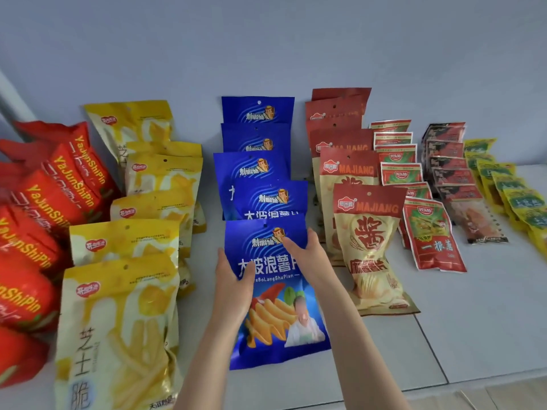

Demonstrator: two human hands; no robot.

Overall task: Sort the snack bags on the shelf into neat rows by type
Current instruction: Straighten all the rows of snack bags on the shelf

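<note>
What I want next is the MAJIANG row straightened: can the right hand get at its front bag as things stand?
Probably yes. The front MAJIANG bag lies uncovered just beside the right hand, with nothing between them; but that hand grips the front blue bag and would have to let go first.

Shop-like shelf (488,335): rowed snack bags (370,232)

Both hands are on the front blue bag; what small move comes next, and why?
Probably square the front blue bag up and release: left hand and right hand hold its sides, and it lies slightly askew to the blue row behind.
</note>
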